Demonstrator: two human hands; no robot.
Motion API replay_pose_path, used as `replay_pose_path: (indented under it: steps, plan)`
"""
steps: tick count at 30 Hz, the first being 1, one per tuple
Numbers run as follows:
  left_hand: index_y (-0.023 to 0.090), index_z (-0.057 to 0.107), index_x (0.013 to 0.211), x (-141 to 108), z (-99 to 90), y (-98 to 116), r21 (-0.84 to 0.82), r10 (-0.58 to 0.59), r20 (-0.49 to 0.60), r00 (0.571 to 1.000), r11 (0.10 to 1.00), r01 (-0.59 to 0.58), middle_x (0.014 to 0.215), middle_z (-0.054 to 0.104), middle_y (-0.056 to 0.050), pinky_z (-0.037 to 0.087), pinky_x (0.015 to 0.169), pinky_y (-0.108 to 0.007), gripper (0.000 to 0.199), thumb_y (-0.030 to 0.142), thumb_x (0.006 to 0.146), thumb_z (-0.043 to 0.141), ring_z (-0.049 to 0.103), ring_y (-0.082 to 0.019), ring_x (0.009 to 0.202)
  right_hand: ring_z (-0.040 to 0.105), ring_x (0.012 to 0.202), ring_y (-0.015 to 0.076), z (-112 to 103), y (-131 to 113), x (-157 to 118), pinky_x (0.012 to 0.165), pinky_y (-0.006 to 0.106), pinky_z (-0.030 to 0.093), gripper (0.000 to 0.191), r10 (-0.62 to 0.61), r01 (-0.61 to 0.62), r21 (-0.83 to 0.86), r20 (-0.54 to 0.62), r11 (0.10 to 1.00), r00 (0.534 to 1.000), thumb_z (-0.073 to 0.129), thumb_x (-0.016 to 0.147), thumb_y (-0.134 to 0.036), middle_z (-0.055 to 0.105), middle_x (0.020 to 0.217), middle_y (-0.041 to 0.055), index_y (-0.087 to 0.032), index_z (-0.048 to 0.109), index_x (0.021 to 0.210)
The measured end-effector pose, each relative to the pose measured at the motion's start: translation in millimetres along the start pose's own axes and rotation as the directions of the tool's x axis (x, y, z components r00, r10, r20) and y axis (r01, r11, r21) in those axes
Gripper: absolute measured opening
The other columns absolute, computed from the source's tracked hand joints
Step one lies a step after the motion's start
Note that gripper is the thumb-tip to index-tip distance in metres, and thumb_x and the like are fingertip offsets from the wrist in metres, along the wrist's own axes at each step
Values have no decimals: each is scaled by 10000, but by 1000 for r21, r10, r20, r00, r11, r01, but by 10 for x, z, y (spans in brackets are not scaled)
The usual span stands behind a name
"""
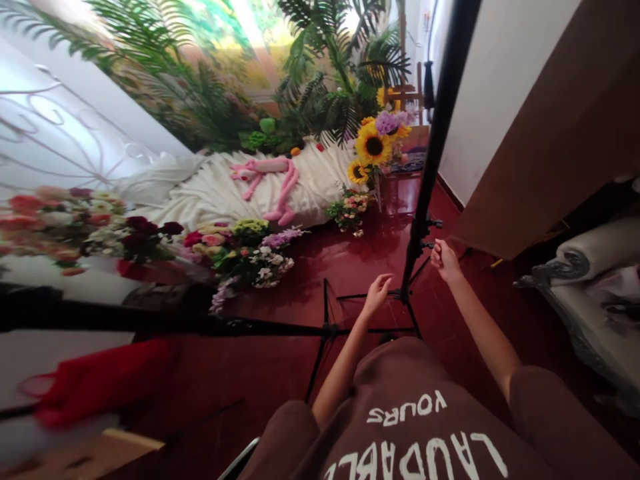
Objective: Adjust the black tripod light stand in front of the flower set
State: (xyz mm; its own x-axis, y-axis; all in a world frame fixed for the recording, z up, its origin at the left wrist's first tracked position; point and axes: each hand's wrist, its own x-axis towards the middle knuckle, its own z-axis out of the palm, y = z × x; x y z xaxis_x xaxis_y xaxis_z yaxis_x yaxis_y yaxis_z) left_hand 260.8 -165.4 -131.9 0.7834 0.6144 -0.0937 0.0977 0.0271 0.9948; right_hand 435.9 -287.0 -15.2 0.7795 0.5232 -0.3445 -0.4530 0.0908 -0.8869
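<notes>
A tall black light stand point(429, 173) rises from its spread tripod legs on the red floor and leans toward the upper right. My right hand point(446, 261) is closed at the stand's side, with thumb and fingers pinched around a small clamp knob point(427, 245), mostly covered by the fingertips. Above it juts a second dark knob point(436, 223). Left of the pole, my left hand point(379, 292) hovers in the air, slightly bent fingers apart, holding nothing.
Another black stand point(280, 328) crosses at left. Flower bunches point(240, 250) and sunflowers point(373, 144) edge a cream-draped platform point(320, 177) bearing a pink plush toy point(273, 170). A large brown panel point(540, 133) and a carved sofa point(590, 267) stand at right.
</notes>
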Motion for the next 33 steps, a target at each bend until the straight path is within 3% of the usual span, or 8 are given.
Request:
replay_pose_path:
  steps: [5,12,15,19,21,25,28,33]
  plan:
    - [160,668,898,-501,-903,-422,-75,-243,-368,898,970,231,884,725,-79,528,801,-316,412,551,789,599,682,-186,813,227,363,70,420,651,-179,368,263,126,560,26,6,-235,132,972,991,574,724,-672,318,408,-49,-233,262,569]
    - [137,642,835,-1183,-2079,-227,-108,-105,-834,542,994,28,824,680,-73,494,772,-278,551,667,808,495,630,-147,754,276,370,82,1504,1448,-369,379,254,183,591,287,-19,-495,474,869,832,566,666,-766,362,388,-47,-240,335,531]
    - [151,596,707,-1391,-2320,21,35,23,-922,387,999,24,695,613,-39,463,708,-253,585,705,822,448,571,-127,673,329,370,76,2041,1552,-520,368,229,234,567,377,71,-556,647,828,663,569,704,-743,430,409,-37,-223,421,534]
    - [175,578,872,-1444,-2471,412,153,178,-961,211,980,-131,778,613,-24,457,678,-235,561,723,801,477,558,-115,689,416,393,73,2743,1461,-823,373,190,289,532,527,66,-577,782,814,334,493,819,-701,546,504,-24,-189,570,694]
    - [193,589,996,-1389,-2538,585,193,247,-939,240,955,-225,913,650,-50,474,718,-242,577,723,789,498,598,-130,785,444,410,83,3004,1409,-979,369,184,296,560,617,-33,-622,767,782,176,414,866,-703,578,546,-7,-181,587,760]
    - [201,636,998,-1238,-2656,782,161,306,-852,425,925,-343,861,668,-51,483,698,-255,558,705,801,503,616,-142,764,360,397,74,3203,1439,-1204,342,171,265,536,645,-414,-607,762,678,-60,360,919,-663,472,501,-36,-201,466,668]
    - [183,656,924,-1151,-2682,798,67,305,-819,486,892,-447,767,656,-38,484,659,-254,542,694,795,529,608,-129,683,245,378,68,3177,1554,-1294,319,147,233,487,534,-702,-453,837,550,-121,385,969,-539,329,452,-80,-223,312,606]
    - [159,661,843,-1080,-2644,739,-41,241,-864,442,841,-540,686,621,-20,458,583,-231,534,681,757,591,575,-100,594,156,364,65,3218,1741,-1383,326,142,211,458,366,-812,-267,928,518,-71,465,950,-380,220,401,-106,-228,244,578]
